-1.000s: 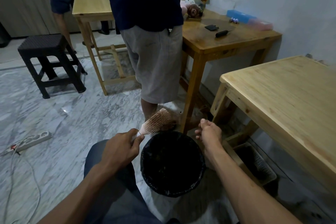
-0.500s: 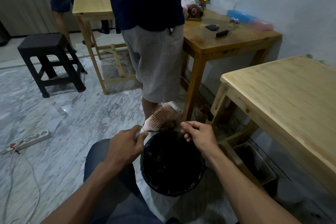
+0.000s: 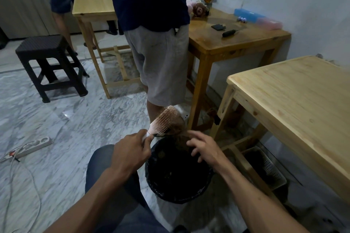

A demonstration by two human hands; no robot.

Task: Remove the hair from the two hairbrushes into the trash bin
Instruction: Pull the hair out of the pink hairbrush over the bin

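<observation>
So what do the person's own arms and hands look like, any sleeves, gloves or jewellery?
Both forearms are bare as far up as the head view shows; no sleeve is visible. The left hand and the right hand wear no gloves, and no ring, watch or bracelet is visible on either. Below the arms the lap shows dark blue-grey trousers.

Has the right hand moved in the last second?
Yes. The right hand has swung left from the near table's leg to above the trash bin, beside the hairbrush.
</observation>
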